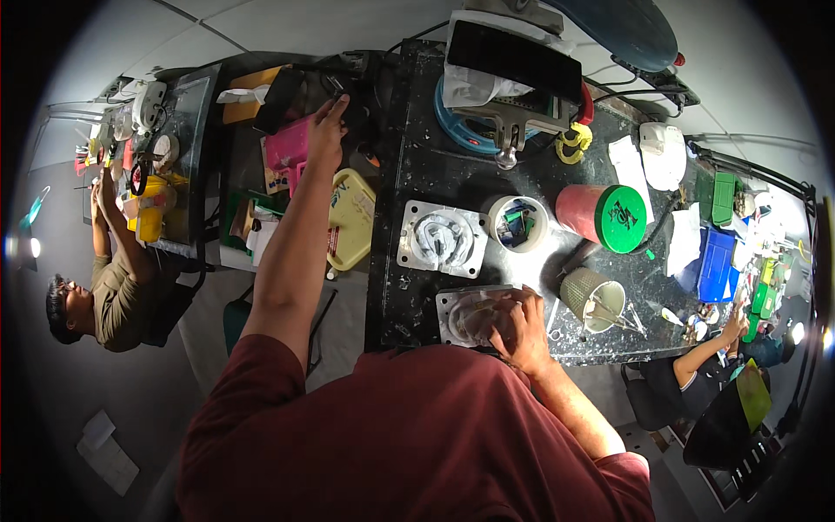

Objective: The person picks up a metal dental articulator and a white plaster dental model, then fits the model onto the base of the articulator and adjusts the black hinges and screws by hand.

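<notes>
Right hand: fingers bending, slightly apart, over the right side of a square plate, which is lying at the near edge of the dark counter; cannot tell if they're pinching it. Left hand is reaching out left past a pink bin, fingertips bunching beside a small dark-and-silver item; grip unclear. Beyond the plate, a second plate is lying; a white cup, red jar and mesh cup are standing rightward.
</notes>
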Available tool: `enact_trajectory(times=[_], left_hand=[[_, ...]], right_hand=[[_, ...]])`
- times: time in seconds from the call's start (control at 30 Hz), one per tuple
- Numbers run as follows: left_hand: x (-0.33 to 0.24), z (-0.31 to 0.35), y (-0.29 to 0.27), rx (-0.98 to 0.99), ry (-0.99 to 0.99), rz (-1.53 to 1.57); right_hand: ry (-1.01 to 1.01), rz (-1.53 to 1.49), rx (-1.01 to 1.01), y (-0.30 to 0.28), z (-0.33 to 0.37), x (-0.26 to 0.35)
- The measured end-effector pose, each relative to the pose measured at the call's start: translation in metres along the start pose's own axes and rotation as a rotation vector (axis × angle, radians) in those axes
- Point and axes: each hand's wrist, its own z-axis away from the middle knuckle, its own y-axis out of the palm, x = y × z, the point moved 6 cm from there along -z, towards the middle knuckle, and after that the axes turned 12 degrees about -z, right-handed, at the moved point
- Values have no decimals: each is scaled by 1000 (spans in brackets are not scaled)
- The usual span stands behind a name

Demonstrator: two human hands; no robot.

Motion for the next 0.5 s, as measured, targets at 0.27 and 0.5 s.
enact_trajectory(times=[0.27, 0.5], left_hand=[[-15, -9, -13, 36, 117, 19], [-52, 19, -49, -32, 302, -296]], right_hand=[[24, 82, 73, 15, 24, -15], [16, 71, 30, 16, 26, 6]])
